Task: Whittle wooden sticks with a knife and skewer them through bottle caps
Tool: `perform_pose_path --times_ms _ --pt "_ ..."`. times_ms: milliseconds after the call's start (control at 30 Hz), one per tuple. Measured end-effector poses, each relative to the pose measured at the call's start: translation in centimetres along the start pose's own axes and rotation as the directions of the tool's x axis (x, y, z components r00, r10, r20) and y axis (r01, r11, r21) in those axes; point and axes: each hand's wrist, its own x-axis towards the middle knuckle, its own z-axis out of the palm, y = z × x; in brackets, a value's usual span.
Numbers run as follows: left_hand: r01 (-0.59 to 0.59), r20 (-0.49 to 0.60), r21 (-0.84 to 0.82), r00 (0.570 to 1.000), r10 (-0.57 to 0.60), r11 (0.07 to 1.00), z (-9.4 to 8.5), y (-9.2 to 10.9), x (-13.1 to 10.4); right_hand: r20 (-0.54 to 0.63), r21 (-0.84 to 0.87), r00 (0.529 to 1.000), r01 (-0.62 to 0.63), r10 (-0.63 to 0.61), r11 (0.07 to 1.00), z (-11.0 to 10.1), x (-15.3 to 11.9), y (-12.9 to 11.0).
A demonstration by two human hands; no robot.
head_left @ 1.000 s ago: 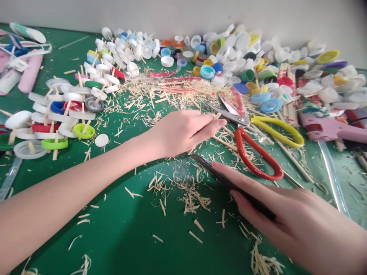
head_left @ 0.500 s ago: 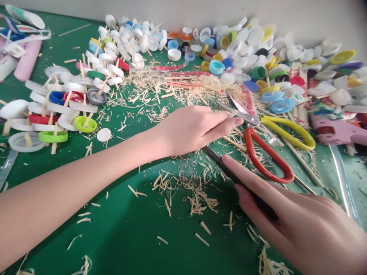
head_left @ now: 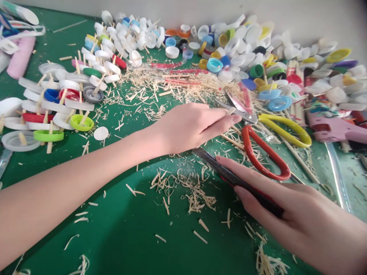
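Observation:
My left hand (head_left: 192, 128) is closed over the green table, pinching a thin wooden stick (head_left: 231, 110) whose pale tip pokes out between thumb and fingers. Below and right of it, my right hand (head_left: 275, 198) grips a black utility knife (head_left: 237, 179), the index finger lying along its back. The knife's front end points at the underside of my left hand, which hides its tip. Scissors (head_left: 250, 118) with one yellow and one red handle lie open just beyond my left fingertips. Curly wood shavings (head_left: 197, 191) are scattered under the hands.
Bottle caps on sticks (head_left: 71, 95) stand in rows at the left. Loose coloured caps (head_left: 215, 65) are heaped along the wall. A pink glue gun (head_left: 329, 128) lies at the right, near a clear glue stick (head_left: 338, 175). More shavings cover the green table (head_left: 114, 233).
My right hand and the knife have shifted slightly down relative to my left hand, showing more of the knife. The whole view has moved a little, so things appear slightly further left.

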Motion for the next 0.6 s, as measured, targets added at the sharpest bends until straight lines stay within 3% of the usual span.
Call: perform_pose_path --times_ms 100,367,600 --pt "0.002 0.004 0.005 1.000 -0.002 1.000 -0.07 0.00 0.00 0.008 0.102 1.000 -0.016 0.015 0.995 -0.11 0.03 -0.01" --pt "-0.005 -0.008 0.006 1.000 0.005 1.000 -0.10 -0.14 0.00 -0.091 -0.290 0.992 0.062 -0.092 0.955 0.42 -0.66 -0.28" --pt "0.004 -0.010 0.015 1.000 -0.003 1.000 0.00 -0.09 -0.03 -0.035 -0.244 0.997 0.060 -0.071 0.968 0.11 -0.46 -0.57"
